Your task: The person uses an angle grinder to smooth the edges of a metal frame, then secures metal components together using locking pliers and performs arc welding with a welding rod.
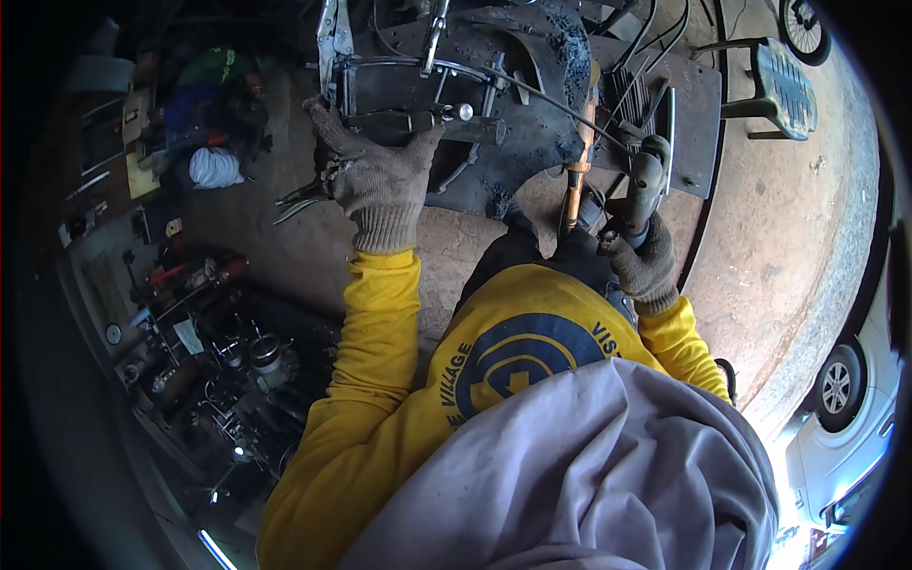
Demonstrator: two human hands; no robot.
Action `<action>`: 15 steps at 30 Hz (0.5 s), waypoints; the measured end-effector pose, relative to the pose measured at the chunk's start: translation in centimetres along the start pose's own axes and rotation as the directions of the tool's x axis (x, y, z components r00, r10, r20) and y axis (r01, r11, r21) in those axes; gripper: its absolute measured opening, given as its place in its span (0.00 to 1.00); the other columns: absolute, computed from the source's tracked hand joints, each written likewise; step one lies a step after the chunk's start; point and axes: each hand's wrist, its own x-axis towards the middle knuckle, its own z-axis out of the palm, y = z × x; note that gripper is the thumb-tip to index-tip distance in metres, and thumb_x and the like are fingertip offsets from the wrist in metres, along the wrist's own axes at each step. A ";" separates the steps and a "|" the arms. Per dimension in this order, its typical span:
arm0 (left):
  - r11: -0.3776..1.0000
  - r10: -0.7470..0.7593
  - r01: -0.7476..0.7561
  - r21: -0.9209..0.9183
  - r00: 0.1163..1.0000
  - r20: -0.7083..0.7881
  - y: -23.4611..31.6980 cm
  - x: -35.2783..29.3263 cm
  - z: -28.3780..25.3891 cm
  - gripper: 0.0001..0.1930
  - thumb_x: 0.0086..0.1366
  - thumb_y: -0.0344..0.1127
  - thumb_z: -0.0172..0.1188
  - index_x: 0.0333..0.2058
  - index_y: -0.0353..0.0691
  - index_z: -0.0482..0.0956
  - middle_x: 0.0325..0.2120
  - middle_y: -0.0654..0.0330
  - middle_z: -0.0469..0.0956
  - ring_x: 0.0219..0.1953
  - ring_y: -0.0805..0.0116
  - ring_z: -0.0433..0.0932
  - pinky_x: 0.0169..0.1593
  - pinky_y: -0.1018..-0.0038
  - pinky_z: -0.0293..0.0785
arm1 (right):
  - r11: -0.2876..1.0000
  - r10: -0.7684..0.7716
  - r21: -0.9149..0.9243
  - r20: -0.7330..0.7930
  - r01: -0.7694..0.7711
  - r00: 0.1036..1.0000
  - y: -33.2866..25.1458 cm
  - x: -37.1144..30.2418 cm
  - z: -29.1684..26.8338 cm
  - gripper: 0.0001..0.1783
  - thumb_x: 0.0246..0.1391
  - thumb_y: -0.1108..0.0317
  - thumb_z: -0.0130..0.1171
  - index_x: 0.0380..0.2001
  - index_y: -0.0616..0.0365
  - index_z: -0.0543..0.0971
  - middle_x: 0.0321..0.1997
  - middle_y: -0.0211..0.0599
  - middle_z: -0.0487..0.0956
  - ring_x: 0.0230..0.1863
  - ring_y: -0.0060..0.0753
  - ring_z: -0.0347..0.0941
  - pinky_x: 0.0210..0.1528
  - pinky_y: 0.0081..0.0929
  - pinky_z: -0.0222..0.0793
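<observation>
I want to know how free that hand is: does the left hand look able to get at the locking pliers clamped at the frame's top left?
Probably yes. The left hand rests on the dark metal frame, just below the locking pliers, with nothing visible between them.

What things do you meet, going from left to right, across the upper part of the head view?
White bag → pliers → left hand → orange torch → right hand → green stool → car wheel.
</observation>
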 end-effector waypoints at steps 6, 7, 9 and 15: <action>0.985 0.041 -0.039 -0.166 0.999 0.007 -0.5 0.0 0.6 0.69 0.43 0.62 0.79 0.69 0.31 0.41 0.54 0.38 0.74 0.52 0.44 0.79 0.58 0.57 0.74 | 0.990 -0.116 -0.081 0.020 0.117 0.993 0.0 1.8 0.5 0.28 0.50 0.62 0.75 0.51 0.64 0.78 0.40 0.38 0.84 0.39 0.29 0.81 0.45 0.28 0.76; 0.977 0.051 -0.045 -0.210 0.998 0.024 -0.5 0.0 0.6 0.69 0.43 0.62 0.79 0.69 0.32 0.42 0.53 0.39 0.75 0.51 0.44 0.80 0.57 0.57 0.75 | 0.990 -0.110 -0.081 0.023 0.112 0.994 -0.2 2.0 0.6 0.28 0.50 0.62 0.75 0.51 0.64 0.78 0.40 0.38 0.84 0.39 0.29 0.81 0.45 0.28 0.76; 0.983 0.078 -0.077 -0.166 0.997 0.001 -0.6 -0.1 0.6 0.68 0.43 0.63 0.78 0.69 0.32 0.44 0.52 0.40 0.75 0.50 0.45 0.81 0.56 0.57 0.76 | 0.994 -0.041 -0.099 0.007 0.042 0.999 -0.6 2.2 0.8 0.28 0.50 0.62 0.75 0.50 0.64 0.79 0.39 0.39 0.84 0.38 0.29 0.81 0.45 0.28 0.76; 0.990 0.140 -0.139 0.029 0.989 -0.038 -1.8 -0.1 1.3 0.65 0.44 0.65 0.77 0.68 0.31 0.46 0.53 0.41 0.75 0.48 0.45 0.81 0.54 0.58 0.77 | 0.993 -0.082 -0.079 0.054 0.086 0.995 0.3 2.6 0.9 0.27 0.49 0.61 0.76 0.48 0.66 0.79 0.37 0.40 0.84 0.36 0.28 0.81 0.42 0.27 0.77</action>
